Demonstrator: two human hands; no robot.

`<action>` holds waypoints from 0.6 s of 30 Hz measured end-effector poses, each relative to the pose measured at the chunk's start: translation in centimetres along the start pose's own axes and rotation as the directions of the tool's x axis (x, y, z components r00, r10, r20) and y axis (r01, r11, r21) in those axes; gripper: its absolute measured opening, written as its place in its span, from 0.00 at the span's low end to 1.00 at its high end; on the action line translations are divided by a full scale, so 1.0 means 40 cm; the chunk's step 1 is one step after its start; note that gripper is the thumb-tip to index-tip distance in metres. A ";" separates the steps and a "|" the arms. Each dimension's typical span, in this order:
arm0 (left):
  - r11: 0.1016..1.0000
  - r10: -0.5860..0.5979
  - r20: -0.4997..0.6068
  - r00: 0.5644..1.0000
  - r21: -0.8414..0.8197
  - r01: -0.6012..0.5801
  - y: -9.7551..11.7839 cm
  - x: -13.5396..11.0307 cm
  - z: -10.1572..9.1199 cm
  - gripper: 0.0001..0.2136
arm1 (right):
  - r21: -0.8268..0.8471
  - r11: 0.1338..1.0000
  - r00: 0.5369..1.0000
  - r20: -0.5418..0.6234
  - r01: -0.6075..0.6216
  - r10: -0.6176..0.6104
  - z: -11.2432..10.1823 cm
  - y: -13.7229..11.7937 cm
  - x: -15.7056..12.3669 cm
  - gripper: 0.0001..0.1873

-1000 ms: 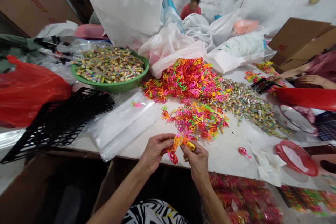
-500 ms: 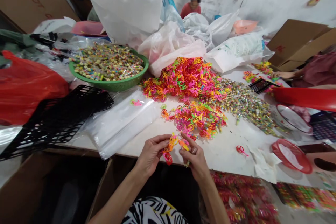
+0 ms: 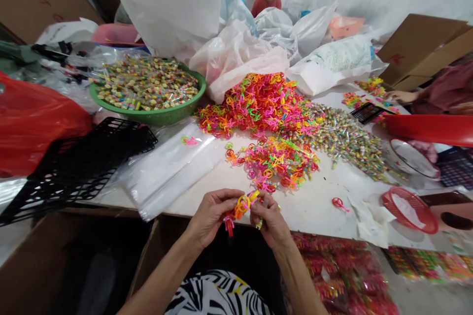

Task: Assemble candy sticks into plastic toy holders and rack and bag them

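My left hand (image 3: 212, 214) and my right hand (image 3: 269, 220) meet at the near edge of the white table (image 3: 318, 206). Both pinch a small bunch of bright plastic ring toys (image 3: 240, 206), orange, yellow and pink, held between them. Just beyond my fingers lies a small heap of the same toys (image 3: 275, 162), and behind it a bigger heap (image 3: 258, 103). A scatter of small wrapped candies (image 3: 347, 140) spreads to the right of the heaps.
A green basin of candies (image 3: 148, 91) stands at left, with black plastic grids (image 3: 81, 162) and clear bags (image 3: 170, 167) beside it. Red baskets (image 3: 408, 209), cardboard boxes and white sacks ring the table. Another person's hands (image 3: 397, 96) work at right; a person sits far back.
My hands have drawn slightly closer together and nearer to me, and the bunch of ring toys between them has been gathered tighter. The view has tipped down a little.
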State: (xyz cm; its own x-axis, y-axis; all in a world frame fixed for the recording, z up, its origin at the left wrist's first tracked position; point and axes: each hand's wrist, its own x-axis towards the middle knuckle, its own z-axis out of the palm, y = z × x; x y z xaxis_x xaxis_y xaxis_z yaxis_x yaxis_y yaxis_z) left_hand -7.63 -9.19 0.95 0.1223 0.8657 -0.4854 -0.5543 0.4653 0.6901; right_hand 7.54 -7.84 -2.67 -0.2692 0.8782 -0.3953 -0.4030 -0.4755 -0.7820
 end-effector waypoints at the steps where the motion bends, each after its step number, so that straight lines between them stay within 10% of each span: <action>1: 1.000 -0.001 0.000 1.000 0.009 0.001 0.001 -0.002 0.000 0.11 | 0.009 1.000 1.000 -0.007 0.008 -0.008 0.002 -0.003 0.000 0.16; 10: 0.975 0.141 0.086 0.986 0.160 -0.153 0.015 -0.026 -0.001 0.08 | -0.002 0.994 0.988 0.109 -0.106 0.105 -0.016 -0.003 0.013 0.14; 18: 0.995 -0.052 0.099 0.994 0.086 0.044 0.011 -0.001 -0.017 0.10 | -0.213 0.977 0.993 0.111 -0.013 0.038 -0.023 -0.046 0.014 0.15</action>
State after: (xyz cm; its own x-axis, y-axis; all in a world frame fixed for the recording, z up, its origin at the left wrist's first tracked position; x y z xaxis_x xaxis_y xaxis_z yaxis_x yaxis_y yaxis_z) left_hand -8.43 -9.14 0.94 0.2322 0.8541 -0.4654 -0.4758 0.5170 0.7115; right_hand 8.91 -6.42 -1.91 -0.3798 0.8486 -0.3683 -0.2039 -0.4652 -0.8614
